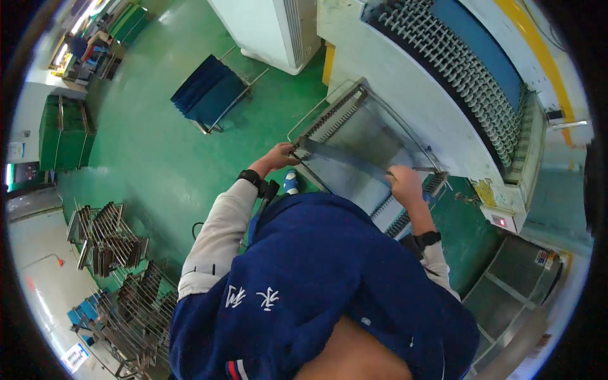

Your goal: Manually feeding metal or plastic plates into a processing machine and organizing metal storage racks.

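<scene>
In front of me stands a metal rack cart point(364, 107) with toothed, slotted rails along its two sides. A flat grey panel point(345, 158), seen at a steep angle, reaches across the rack between my hands. My left hand point(278, 158) is closed about its left end, right by the slotted rail; the fingertips are partly hidden. My right hand point(405, 183) grips the panel's right end near the other rail, fingers curled. How thick the panel is, I cannot tell.
A long machine with a roller conveyor point(456, 69) stands right of the rack. Ahead are a cart of dark blue panels point(212, 92) and a white cabinet point(272, 31). Several empty-looking metal racks point(107, 240) fill the left side. A grey framed box point(513, 285) lies at the right.
</scene>
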A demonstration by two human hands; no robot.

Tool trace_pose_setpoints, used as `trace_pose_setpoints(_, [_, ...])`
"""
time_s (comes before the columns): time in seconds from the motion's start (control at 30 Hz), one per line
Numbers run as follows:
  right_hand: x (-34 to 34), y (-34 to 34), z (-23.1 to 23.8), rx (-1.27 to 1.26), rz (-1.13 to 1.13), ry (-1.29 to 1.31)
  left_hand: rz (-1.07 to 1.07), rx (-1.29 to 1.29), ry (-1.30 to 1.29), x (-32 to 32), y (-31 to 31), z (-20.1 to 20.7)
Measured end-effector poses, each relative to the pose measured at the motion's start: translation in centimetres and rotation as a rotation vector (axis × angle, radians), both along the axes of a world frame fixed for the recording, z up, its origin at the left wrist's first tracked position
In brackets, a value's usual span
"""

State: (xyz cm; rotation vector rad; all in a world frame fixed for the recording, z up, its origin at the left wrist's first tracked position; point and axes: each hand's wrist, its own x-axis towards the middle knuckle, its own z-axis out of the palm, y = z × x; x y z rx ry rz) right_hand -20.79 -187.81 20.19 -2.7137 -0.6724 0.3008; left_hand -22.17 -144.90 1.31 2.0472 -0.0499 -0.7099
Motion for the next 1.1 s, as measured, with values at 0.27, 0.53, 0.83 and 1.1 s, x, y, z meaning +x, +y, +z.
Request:
trace_pose_setpoints(0.27, [-0.4,0.4,9.3,0.101,-0.061,-0.076,-0.034,0.064,-0.122,-0.5,-0.1,-0.1])
trace_pose_setpoints(0.53, [3.2,-10.0,17.3,0.247,-0.414,-0.198,-0.151,0.192,-0.104,0.1,0.2,1.6])
trace_pose_setpoints(0.83, [6.0,-13.4,10.5,1.572,-1.203,0.021,-0.22,0.247,-0.072,0.5,-0.2,2.1])
trace_pose_setpoints(1.1, [8.5,-9.1,4.1,1.975,-1.039,0.329,-0.138,0.234,0.044,0.4,-0.6,2.6])
